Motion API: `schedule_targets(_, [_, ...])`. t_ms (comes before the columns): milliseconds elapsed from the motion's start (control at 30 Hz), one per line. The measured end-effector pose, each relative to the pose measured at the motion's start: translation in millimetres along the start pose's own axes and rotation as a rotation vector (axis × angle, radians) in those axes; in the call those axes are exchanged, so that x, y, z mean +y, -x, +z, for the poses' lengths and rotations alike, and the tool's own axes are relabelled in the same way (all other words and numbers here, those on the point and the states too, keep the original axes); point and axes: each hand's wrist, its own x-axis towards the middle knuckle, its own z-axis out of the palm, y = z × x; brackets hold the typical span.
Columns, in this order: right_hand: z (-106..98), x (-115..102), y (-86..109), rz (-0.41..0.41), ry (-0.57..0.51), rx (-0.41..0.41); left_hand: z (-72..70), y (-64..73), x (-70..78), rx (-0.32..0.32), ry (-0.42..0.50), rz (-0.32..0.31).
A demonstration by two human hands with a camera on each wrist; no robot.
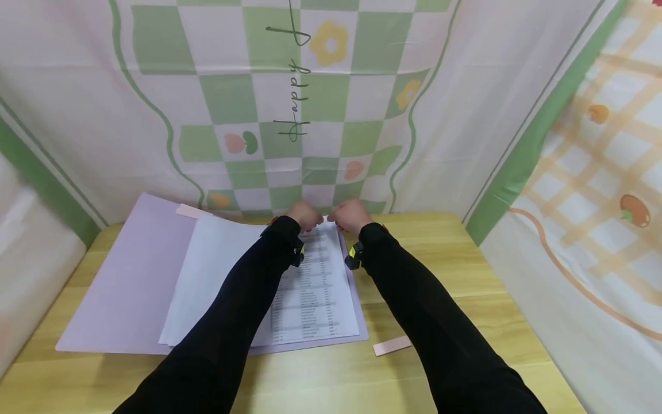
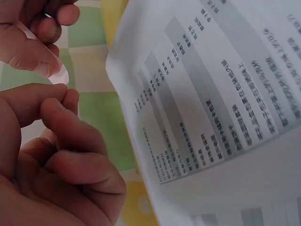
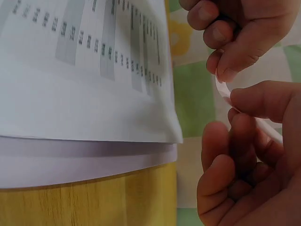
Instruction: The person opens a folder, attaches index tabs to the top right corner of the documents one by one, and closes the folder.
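Note:
Both hands meet above the far top edge of a printed sheet [image 1: 315, 287]. My right hand [image 1: 351, 216] pinches a narrow, pale pink strip [image 3: 222, 89] between thumb and forefinger. Its far end bends up to my left hand [image 1: 306, 215], whose thumb and forefinger pinch that tip. In the left wrist view, part of the strip [image 2: 61, 76] shows between the two hands. Below them the sheet, with rows of small print and grey bands, lies on the right side of an open lilac folder [image 1: 119, 276]. Whether the strip is tape or a label I cannot tell.
White papers [image 1: 217, 253] lie across the folder's middle, partly hidden by the left sleeve. One pink strip [image 1: 189, 211] sticks out at their top; another pink strip [image 1: 391, 345] lies on the wooden table [image 1: 434, 259]. A patterned curtain [image 1: 222, 98] hangs right behind the table's far edge.

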Motion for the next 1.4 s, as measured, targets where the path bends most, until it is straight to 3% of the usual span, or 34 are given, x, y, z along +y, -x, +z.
schedule_targets(267, [9, 11, -12.9, 0.030, -0.010, -0.011, 8.9, -9.6, -10.2, 0.011, 0.017, -0.007])
schedule_targets(633, [9, 19, -20.6, -0.036, 0.212, 0.025, 26.6, -39.8, -14.5, 0.042, -0.138, 0.036])
schedule_targets(1000, [15, 27, -29.2, -0.036, 0.312, 0.043, 33.3, -34.4, -7.5, 0.103, -0.182, 0.068])
schedule_targets(1200, [20, 36, -40.1, -0.021, 0.302, 0.041, 39.9, -46.2, -13.6, 0.100, -0.162, 0.024])
schedule_targets(1400, [21, 37, -43.5, 0.027, 0.241, 0.015, 39.9, -46.1, -16.4, 0.076, -0.125, -0.014])
